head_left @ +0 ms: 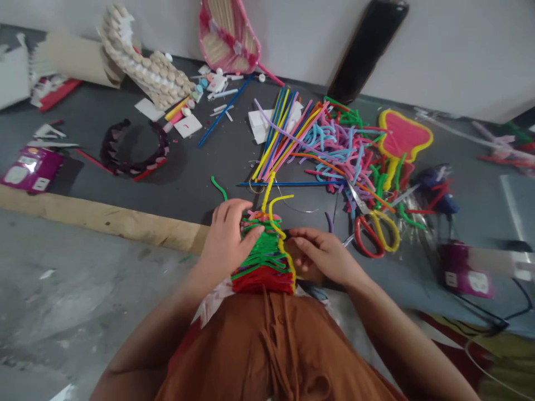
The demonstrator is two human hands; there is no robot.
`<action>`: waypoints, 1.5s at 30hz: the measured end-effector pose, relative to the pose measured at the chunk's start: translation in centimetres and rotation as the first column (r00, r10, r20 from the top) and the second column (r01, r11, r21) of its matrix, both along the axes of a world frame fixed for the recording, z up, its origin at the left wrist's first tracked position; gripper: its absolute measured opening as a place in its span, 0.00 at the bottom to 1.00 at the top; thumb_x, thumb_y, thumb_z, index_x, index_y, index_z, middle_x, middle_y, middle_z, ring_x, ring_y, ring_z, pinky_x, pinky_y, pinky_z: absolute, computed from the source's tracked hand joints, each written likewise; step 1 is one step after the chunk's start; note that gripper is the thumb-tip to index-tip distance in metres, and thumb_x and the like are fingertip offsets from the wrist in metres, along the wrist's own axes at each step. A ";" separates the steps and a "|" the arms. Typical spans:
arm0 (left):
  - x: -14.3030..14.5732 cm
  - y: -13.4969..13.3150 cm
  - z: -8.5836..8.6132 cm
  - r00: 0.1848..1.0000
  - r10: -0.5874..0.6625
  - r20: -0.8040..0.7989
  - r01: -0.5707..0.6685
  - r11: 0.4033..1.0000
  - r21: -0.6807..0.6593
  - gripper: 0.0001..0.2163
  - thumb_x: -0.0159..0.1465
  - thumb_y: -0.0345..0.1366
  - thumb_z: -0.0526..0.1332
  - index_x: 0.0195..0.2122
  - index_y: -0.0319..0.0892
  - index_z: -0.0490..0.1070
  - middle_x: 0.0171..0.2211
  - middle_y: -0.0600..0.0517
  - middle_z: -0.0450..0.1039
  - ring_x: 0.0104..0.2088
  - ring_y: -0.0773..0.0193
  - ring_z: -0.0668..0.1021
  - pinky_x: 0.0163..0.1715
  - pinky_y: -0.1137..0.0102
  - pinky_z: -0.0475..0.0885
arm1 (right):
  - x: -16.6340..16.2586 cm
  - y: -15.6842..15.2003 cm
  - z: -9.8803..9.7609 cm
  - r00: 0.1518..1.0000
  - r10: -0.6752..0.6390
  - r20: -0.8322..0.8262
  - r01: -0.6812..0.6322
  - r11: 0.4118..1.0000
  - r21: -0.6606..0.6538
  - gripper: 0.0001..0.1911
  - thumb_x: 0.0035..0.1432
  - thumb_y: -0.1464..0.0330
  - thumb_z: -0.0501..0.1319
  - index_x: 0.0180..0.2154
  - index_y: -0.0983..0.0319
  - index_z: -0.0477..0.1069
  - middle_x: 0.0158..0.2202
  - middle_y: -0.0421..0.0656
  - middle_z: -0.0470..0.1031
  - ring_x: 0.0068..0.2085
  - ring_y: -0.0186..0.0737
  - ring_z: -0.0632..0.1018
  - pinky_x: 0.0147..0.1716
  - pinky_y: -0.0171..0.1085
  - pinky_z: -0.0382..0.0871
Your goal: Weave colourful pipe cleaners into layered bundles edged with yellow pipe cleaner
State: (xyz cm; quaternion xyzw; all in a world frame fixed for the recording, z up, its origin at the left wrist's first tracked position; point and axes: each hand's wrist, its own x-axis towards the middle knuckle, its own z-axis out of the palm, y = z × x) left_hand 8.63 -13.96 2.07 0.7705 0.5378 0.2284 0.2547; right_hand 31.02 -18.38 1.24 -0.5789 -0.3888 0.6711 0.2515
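A flat piece of pipe-cleaner work (pixel 265 248), green above and red below, lies at the table's front edge against my lap. My left hand (pixel 228 236) grips its left side, thumb on top of the green strands. A yellow pipe cleaner (pixel 291 264) winds along the right edge, and its loose end curls up and to the right. My right hand (pixel 315 250) has its fingers curled together at that edge, by the yellow pipe cleaner; the exact grip is partly hidden. A twisted yellow stem (pixel 268 189) sticks out of the top.
Behind lie straight pipe cleaners (pixel 278 133) and a tangled coloured heap (pixel 334 142). Scissors (pixel 370 234) with red and yellow handles rest right of my right hand. Further right are a glue gun (pixel 437 184) and a purple box (pixel 466 273). A dark headband (pixel 134 150) lies left.
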 end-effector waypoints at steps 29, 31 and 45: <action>1.0 -1.8 2.0 0.941 -0.244 -0.233 0.322 0.855 0.407 0.06 0.58 0.31 0.66 0.34 0.51 0.75 0.59 0.50 0.58 0.61 0.45 0.59 0.56 0.42 0.59 | -1.9 -0.4 -0.7 0.906 -0.097 -0.412 0.046 0.990 -0.132 0.18 0.47 0.57 0.69 0.28 0.63 0.69 0.18 0.33 0.67 0.18 0.25 0.64 0.16 0.27 0.52; 1.2 -1.7 1.9 0.938 -0.252 -0.239 0.329 0.863 0.383 0.05 0.58 0.31 0.65 0.33 0.49 0.75 0.59 0.50 0.59 0.62 0.45 0.59 0.56 0.42 0.59 | -2.1 -0.4 -0.6 0.917 -0.088 -0.389 0.059 0.994 -0.087 0.17 0.48 0.57 0.68 0.28 0.63 0.68 0.18 0.33 0.65 0.19 0.25 0.62 0.17 0.27 0.53; 1.1 0.4 1.2 0.987 -0.120 0.106 0.132 0.984 -0.120 0.37 0.55 0.31 0.67 0.63 0.48 0.51 0.51 0.46 0.66 0.51 0.56 0.73 0.45 0.65 0.75 | -2.3 -0.9 0.8 0.996 0.016 -0.089 -0.001 0.987 0.160 0.09 0.57 0.63 0.60 0.31 0.63 0.71 0.23 0.36 0.67 0.24 0.29 0.64 0.22 0.29 0.58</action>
